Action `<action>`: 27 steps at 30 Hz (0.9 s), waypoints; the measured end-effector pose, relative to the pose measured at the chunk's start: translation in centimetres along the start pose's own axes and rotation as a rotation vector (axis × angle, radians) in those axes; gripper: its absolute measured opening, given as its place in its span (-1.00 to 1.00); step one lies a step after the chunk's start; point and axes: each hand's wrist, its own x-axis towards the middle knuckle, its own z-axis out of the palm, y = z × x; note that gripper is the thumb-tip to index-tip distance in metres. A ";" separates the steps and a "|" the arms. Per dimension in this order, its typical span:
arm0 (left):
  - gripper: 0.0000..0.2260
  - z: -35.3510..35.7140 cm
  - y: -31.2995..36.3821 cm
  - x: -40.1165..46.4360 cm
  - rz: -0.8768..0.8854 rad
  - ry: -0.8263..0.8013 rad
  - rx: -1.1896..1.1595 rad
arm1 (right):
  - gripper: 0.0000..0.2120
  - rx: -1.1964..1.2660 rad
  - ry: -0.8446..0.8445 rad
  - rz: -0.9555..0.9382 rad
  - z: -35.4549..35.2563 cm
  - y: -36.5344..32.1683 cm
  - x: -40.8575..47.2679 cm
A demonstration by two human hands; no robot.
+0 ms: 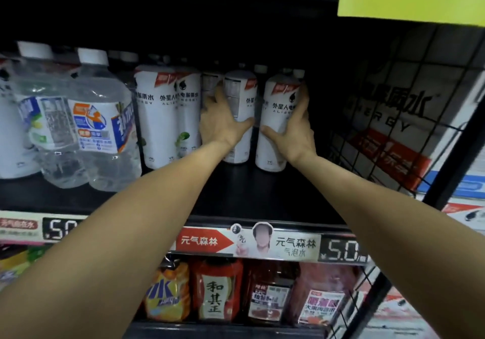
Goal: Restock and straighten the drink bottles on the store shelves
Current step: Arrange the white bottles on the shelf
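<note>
Left hand (223,123) wrapped around a tall white plastic drink bottle with black lettering (240,118), fingers on its left side, thumb across the front, firm hold. Right hand (296,128) clasps a 2nd matching white bottle (275,126) from the right, thumb on the near face. Both bottles stand upright on the black metal shelf (262,196), set far back, just beside each other with a narrow gap between.

Left of them, 2 more white bottles (168,118) stand touching, slightly nearer. Further left, clear water bottles with blue-orange labels (102,126) sit nearest the edge. Black wire side grid (393,118) to the right. Price strip (262,244) below; red and orange drinks on the lower shelf (217,291).

Step looks like pulling both bottles forward to line up the row.

Risks: tall narrow bottles gripped mid-body could tip if dragged rather than lifted; the 2 may knock together; left forearm passes close to the neighbouring white pair and could nudge them.
</note>
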 end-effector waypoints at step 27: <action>-0.19 -22.5 8.8 -15.6 -0.243 -0.100 -0.429 | -0.18 0.534 -0.153 0.251 -16.6 -15.2 -16.0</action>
